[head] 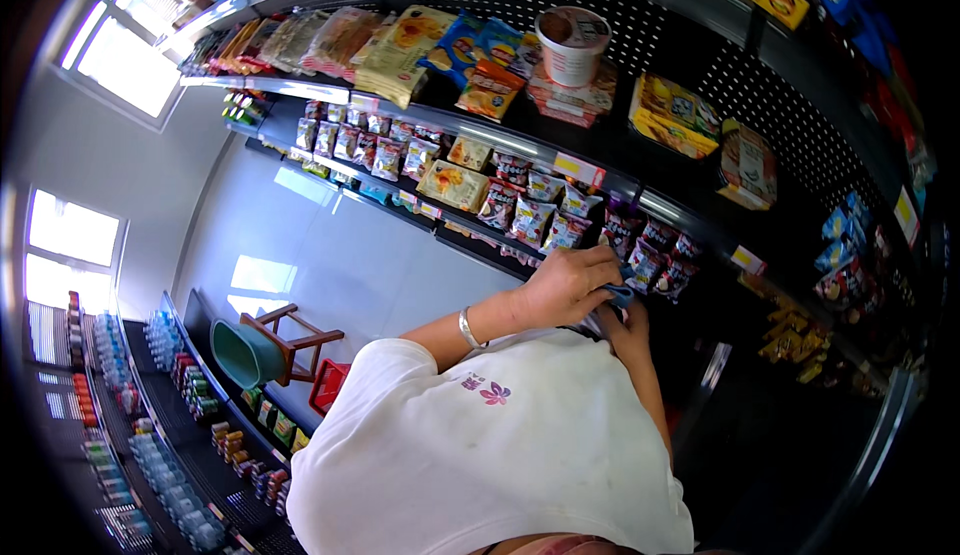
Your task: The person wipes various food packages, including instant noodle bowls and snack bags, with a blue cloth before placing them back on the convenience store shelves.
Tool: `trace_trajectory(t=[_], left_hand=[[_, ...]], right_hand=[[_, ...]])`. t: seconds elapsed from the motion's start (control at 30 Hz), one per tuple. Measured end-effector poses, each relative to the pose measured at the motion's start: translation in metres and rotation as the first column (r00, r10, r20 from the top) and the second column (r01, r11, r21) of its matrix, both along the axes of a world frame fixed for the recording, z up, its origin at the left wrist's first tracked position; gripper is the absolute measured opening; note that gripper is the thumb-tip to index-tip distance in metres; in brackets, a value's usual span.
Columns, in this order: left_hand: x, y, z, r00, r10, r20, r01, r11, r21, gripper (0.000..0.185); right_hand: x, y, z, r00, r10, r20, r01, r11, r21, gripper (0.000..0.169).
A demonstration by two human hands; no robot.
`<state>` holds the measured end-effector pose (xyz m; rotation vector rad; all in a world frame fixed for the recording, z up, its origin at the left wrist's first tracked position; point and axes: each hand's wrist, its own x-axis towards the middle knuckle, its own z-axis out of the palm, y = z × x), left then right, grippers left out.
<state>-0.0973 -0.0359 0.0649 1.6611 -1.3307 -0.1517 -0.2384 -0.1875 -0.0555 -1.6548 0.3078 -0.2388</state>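
Note:
My left hand [574, 285], with a silver bracelet at its wrist, is closed on a bunched blue cloth [619, 295] in front of my chest. Just below it my right hand [630, 324] touches the cloth's lower side; its grip is partly hidden in shadow. Both hands are near the edge of a black shelf, where small snack bags [567, 232] stand in rows beside two yellowish packets [453, 185]. On the shelf above are a white tub with a printed lid [574, 46], a yellow food box [675, 116], a brown box [748, 165] and an orange snack bag [490, 89].
Behind on the left, a green plastic basin [247, 354] rests on a wooden stool [300, 341], with a red basket [328, 385] nearby. Shelves of bottles [176, 491] and cans run along the lower left. Gold snack packets [787, 337] are at the lower right.

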Motion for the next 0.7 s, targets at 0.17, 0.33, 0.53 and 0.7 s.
trace_trajectory(t=[0.17, 0.33, 0.53, 0.7], left_hand=[[0.008, 0.007, -0.008, 0.982, 0.144, -0.12, -0.154, 0.985, -0.079, 0.02], [-0.01, -0.001, -0.029, 0.888, 0.292, -0.354, -0.303, 0.953, 0.025, 0.023], [-0.024, -0.018, -0.057, 0.673, 0.103, -0.732, -0.249, 0.964, -0.093, 0.045], [-0.029, -0.019, -0.074, 0.619, 0.122, -0.776, -0.279, 0.958, -0.072, 0.048]], right_hand=[[-0.004, -0.003, 0.006, 0.997, -0.08, -0.024, 0.083, 0.953, 0.292, 0.019], [-0.014, -0.008, 0.037, 0.967, -0.257, -0.005, 0.244, 0.912, 0.33, 0.035], [-0.011, -0.02, 0.035, 0.958, -0.279, -0.07, 0.172, 0.362, 0.916, 0.048], [-0.016, -0.006, 0.023, 0.945, -0.123, -0.303, 0.325, 0.264, 0.908, 0.037]])
